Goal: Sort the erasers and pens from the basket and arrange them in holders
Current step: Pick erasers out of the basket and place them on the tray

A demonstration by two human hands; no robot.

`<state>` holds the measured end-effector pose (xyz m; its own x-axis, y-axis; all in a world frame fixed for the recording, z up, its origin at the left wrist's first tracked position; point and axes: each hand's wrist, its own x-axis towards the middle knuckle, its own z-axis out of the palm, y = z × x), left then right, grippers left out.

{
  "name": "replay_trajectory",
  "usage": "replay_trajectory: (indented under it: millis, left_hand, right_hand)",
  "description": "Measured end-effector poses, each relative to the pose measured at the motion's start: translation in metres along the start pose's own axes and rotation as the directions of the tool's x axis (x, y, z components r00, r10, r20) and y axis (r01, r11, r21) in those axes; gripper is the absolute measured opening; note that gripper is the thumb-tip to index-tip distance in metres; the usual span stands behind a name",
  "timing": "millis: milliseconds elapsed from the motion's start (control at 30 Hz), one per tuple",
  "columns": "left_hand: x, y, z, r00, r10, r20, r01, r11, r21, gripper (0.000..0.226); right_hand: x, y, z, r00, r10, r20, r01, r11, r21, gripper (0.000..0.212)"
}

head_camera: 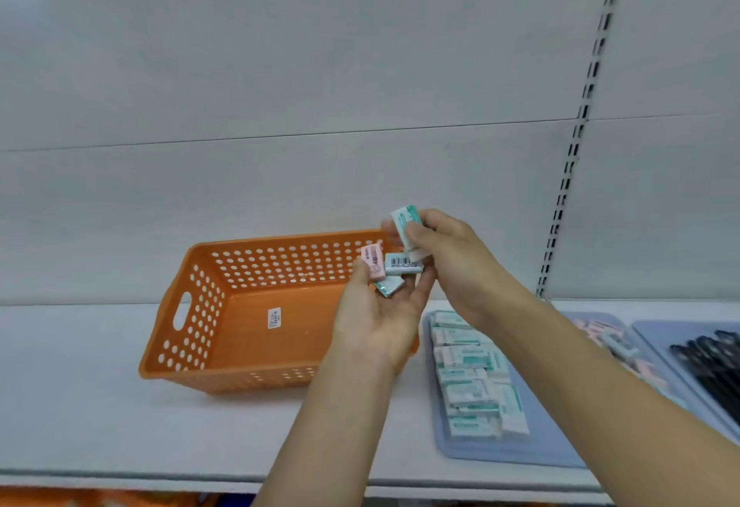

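Above the orange basket, the right hand pinches a green-and-white eraser between thumb and fingers, held upright just over the left hand. The left hand is turned palm up, its fingers cupped round three erasers: a pink eraser, a white one with a barcode and a green one beneath them. The basket stands on a white shelf, a small label on its bare floor. To its right lies a blue tray filled with green-and-white erasers. Farther right a second tray holds pink erasers, and a third tray holds black pens.
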<state>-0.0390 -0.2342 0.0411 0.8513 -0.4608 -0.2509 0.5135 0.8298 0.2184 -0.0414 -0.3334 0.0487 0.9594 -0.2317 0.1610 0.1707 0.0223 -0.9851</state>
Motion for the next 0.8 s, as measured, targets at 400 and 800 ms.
replay_trajectory:
  millis: [400, 800]
  left_hand:
    - [-0.007, -0.004, -0.002, 1.000, 0.026, -0.017, -0.024, 0.994, 0.109, 0.030]
    - [-0.024, -0.008, -0.003, 0.997, 0.079, -0.003, -0.078, 0.991, 0.112, 0.031]
  right_hand:
    - [-0.023, 0.051, -0.127, 0.977, 0.063, -0.204, -0.135, 0.922, -0.363, 0.001]
    - [0.028, 0.089, -0.091, 0.988, 0.027, 0.150, 0.091, 0.685, -0.723, 0.012]
